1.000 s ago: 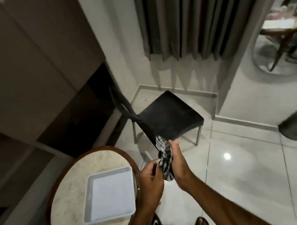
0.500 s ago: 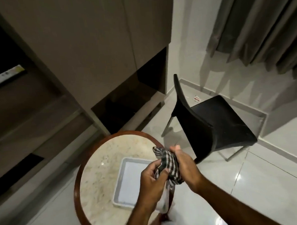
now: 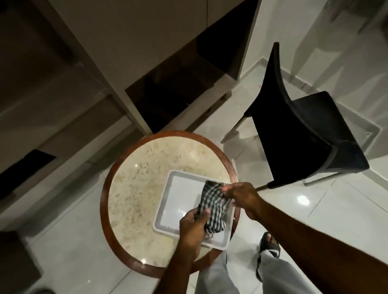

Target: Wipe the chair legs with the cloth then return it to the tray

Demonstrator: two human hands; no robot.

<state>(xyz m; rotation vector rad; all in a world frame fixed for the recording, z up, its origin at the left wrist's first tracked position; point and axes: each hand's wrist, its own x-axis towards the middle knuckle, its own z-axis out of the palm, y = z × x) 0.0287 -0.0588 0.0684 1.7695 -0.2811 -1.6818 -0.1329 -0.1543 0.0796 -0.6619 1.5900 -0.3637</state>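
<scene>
Holding cloth (image 3: pixel 212 207) stretched over tray (image 3: pixel 169 203) on table (image 3: pixel 132 185), long axis diagonal from left hand (image 3: pixel 193 225), fingers closed on near end, to right hand (image 3: pixel 240 196), pinching far end; release point directly below both.

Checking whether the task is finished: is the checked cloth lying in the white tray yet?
Not yet. The black-and-white checked cloth is bunched between left hand and right hand, over the white rectangular tray.

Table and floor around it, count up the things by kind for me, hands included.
Hands: 2, left hand and right hand
Checked cloth: 1
White tray: 1
Round table: 1
Black chair: 1
Total: 6
</scene>
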